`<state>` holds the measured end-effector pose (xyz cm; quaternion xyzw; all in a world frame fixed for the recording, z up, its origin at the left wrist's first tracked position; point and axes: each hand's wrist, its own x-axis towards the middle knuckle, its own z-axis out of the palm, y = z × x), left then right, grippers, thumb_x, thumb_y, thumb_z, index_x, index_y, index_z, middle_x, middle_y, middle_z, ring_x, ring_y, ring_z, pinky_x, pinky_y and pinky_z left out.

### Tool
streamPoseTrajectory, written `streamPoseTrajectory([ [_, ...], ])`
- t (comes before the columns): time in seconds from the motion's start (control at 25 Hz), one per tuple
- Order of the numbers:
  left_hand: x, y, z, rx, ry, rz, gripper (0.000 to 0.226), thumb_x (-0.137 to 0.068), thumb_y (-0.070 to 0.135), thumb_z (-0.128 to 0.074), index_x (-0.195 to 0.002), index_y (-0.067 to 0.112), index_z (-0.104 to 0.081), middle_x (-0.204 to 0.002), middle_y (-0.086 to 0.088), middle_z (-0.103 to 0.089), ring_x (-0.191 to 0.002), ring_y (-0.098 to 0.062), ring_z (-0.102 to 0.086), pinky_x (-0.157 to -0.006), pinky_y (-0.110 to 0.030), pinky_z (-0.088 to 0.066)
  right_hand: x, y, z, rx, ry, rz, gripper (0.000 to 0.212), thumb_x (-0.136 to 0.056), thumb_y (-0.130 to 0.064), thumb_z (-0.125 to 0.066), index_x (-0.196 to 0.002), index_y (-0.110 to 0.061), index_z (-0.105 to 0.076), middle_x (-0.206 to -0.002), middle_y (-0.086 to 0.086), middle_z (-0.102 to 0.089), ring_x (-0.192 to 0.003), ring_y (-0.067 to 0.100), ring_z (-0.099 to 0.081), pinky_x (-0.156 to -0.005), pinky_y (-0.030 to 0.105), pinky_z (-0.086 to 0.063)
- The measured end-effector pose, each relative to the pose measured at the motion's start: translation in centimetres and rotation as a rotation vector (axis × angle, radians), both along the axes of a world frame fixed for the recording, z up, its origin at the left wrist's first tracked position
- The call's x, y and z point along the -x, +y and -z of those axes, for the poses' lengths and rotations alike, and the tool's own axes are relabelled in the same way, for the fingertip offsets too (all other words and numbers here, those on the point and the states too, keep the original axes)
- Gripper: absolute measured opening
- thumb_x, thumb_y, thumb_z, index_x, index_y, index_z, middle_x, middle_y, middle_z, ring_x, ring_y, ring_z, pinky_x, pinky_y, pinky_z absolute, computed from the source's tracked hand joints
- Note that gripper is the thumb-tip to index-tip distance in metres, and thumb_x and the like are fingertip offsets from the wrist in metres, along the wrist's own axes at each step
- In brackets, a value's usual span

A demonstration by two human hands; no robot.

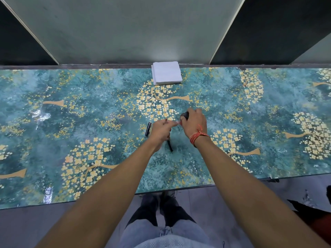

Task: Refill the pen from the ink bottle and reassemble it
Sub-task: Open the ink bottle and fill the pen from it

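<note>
My right hand (194, 123) is wrapped around a small dark ink bottle (185, 115), mostly hidden under the fingers. My left hand (160, 130) pinches a thin pen part whose tip (166, 120) sticks up; its fingers reach toward the bottle. A black pen piece with a gold band (148, 129) lies on the table just left of my left hand. Another black pen piece (170, 146) lies partly under my left wrist.
A stack of white tissues (166, 73) sits at the table's far edge against the partition. The table (71, 122) has a glossy teal cover with yellow flowers. Its near edge (107, 197) runs just above my legs.
</note>
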<state>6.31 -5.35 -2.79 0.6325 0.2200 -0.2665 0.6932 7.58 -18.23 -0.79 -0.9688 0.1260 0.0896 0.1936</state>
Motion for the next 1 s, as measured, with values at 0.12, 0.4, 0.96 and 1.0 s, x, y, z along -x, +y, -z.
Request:
streamPoseTrajectory([
  [0.12,0.1,-0.8,1.0,-0.206,-0.228,0.09,0.018,-0.077,0.013,-0.077,-0.095,0.011,-0.072,-0.055,-0.002,-0.047,-0.042,-0.007,-0.035,-0.049,-0.022,-0.029,0.4,-0.4,-0.2,0.012,0.021,-0.067,0.022,-0.092,-0.031,-0.058,-0.096,-0.009,-0.06,-0.104,0.013,-0.059,-0.093,0.032,-0.058,-0.074,0.034,-0.044],
  [0.4,0.4,-2.1,3.1,-0.258,-0.377,0.139,0.043,-0.082,0.014,-0.074,-0.123,0.011,-0.065,-0.053,0.001,-0.038,-0.046,-0.006,-0.029,-0.043,-0.016,-0.024,0.6,-1.1,-0.9,-0.021,0.111,-0.131,0.029,-0.091,-0.034,-0.058,-0.085,-0.007,-0.065,-0.087,0.014,-0.068,-0.081,0.031,-0.061,-0.063,0.03,-0.037],
  [0.96,-0.8,-1.2,3.8,-0.307,-0.41,0.274,0.043,-0.076,0.017,-0.08,-0.117,0.016,-0.069,-0.049,0.004,-0.037,-0.041,-0.004,-0.026,-0.047,-0.023,-0.023,0.4,-0.9,-2.2,0.0,0.096,-0.298,0.015,-0.083,-0.013,-0.062,-0.098,-0.012,-0.065,-0.106,0.012,-0.055,-0.095,0.03,-0.057,-0.072,0.028,-0.038],
  [1.0,-0.9,-1.2,3.7,-0.305,-0.407,0.279,0.042,-0.076,0.017,-0.08,-0.117,0.016,-0.07,-0.049,0.004,-0.038,-0.04,-0.005,-0.026,-0.047,-0.023,-0.023,0.4,-0.9,-2.0,0.006,0.084,-0.28,0.018,-0.083,-0.018,-0.063,-0.1,-0.011,-0.063,-0.108,0.012,-0.055,-0.096,0.031,-0.057,-0.072,0.029,-0.04],
])
